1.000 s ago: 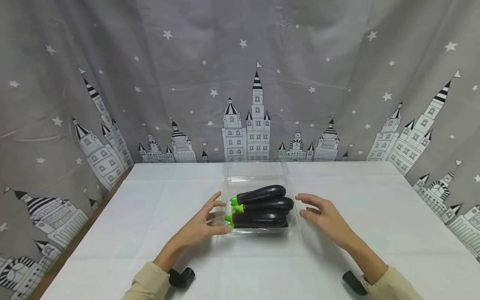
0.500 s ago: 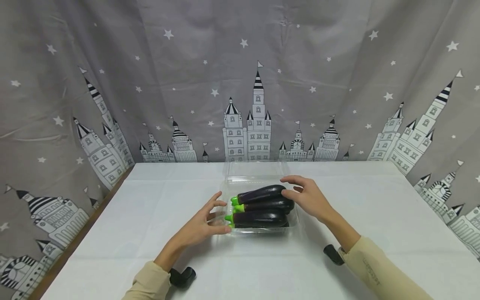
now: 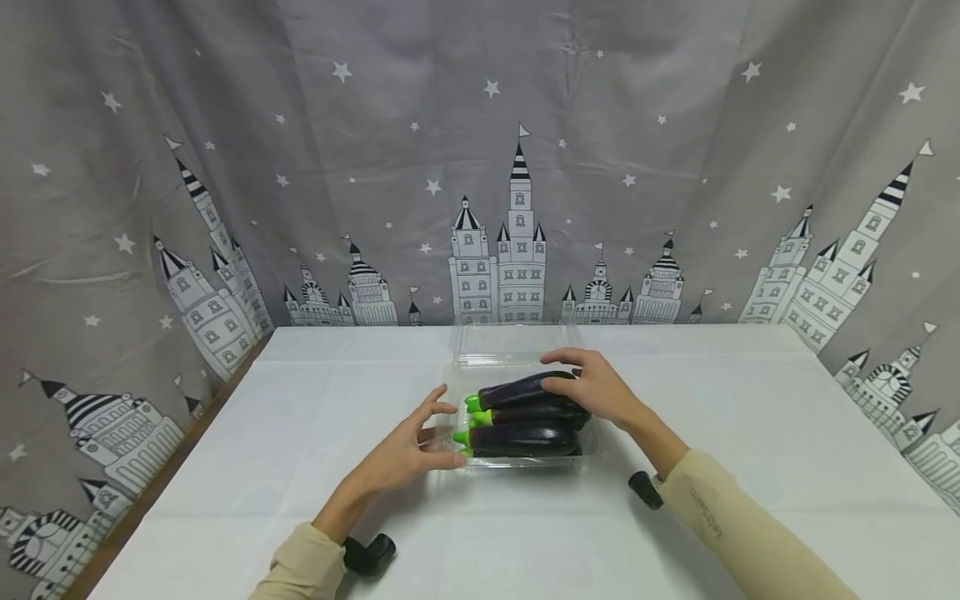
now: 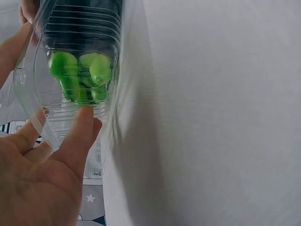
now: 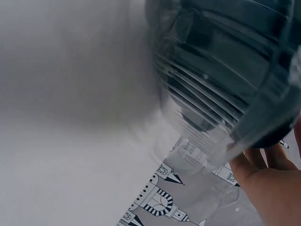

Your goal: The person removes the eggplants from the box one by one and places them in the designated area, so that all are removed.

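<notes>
Several dark purple eggplants (image 3: 521, 440) with green stems lie in a clear plastic clamshell box (image 3: 517, 463), its lid (image 3: 517, 340) folded back away from me. At the box's left end is my left hand (image 3: 397, 454), fingers spread along the wall and thumb at the near corner. The left wrist view shows green stem ends (image 4: 66, 70) through the ribbed plastic, right by the thumb. My right hand (image 3: 600, 387) reaches over the right end of the farthest eggplant (image 3: 513, 390), covering that end, with index finger and thumb apart. In the right wrist view the box wall partly hides its fingers (image 5: 242, 165).
A white cloth (image 3: 300, 417) covers the table under the box. Behind it hangs a grey curtain (image 3: 375, 108) printed with castles and stars. Black wrist devices (image 3: 369, 556) sit under both sleeves, close over the cloth.
My right hand has moved from beside the box's right end, up and leftward, to over the farthest eggplant. The left hand has stayed at the left end; the eggplants lie as before.
</notes>
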`<move>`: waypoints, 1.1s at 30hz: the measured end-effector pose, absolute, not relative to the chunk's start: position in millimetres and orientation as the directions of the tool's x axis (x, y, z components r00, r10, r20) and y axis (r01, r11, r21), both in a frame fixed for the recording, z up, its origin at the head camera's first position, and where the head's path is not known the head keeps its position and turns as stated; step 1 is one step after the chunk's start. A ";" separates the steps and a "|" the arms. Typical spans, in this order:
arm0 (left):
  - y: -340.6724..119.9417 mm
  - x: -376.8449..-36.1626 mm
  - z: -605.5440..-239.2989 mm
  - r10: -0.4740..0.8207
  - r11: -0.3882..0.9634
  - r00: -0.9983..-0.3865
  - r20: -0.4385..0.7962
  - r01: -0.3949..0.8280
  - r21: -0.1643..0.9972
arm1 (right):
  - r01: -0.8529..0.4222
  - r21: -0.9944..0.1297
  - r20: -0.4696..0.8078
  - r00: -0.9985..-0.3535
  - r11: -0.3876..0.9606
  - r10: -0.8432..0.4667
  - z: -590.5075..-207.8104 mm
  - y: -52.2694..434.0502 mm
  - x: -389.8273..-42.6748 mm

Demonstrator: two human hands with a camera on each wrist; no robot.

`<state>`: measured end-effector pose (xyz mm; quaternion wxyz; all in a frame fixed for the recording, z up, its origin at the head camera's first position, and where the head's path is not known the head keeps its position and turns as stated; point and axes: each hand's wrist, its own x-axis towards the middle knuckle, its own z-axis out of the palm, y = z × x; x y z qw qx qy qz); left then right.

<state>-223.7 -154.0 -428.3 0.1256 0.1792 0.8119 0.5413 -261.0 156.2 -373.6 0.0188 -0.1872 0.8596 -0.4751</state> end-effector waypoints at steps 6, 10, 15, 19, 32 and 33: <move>-154.7 -223.2 -426.6 0.427 0.353 -0.904 -0.009 0.158 0.922 | -0.281 -0.828 0.117 -0.933 0.485 -0.341 -377.1 153.5 -261.4; -154.5 -222.7 -426.2 0.419 0.354 -0.908 -0.012 0.151 0.923 | -0.284 -0.828 0.121 -0.932 0.483 -0.341 -379.6 151.9 -264.4; -153.6 -222.5 -427.2 0.410 0.363 -0.912 -0.018 0.145 0.921 | -0.310 -0.804 0.138 -0.928 0.508 -0.347 -383.3 147.5 -269.9; -154.3 -221.6 -428.1 0.409 0.355 -0.913 -0.015 0.144 0.924 | -0.330 -0.792 0.137 -0.916 0.513 -0.378 -386.0 143.5 -272.5; -154.3 -222.0 -428.6 0.413 0.332 -0.911 -0.002 0.149 0.931 | -0.340 -0.787 0.105 -0.897 0.515 -0.430 -387.3 141.6 -272.2; -154.3 -222.3 -428.5 0.415 0.330 -0.910 0.001 0.152 0.932 | -0.345 -0.783 0.106 -0.894 0.517 -0.436 -387.3 141.7 -272.5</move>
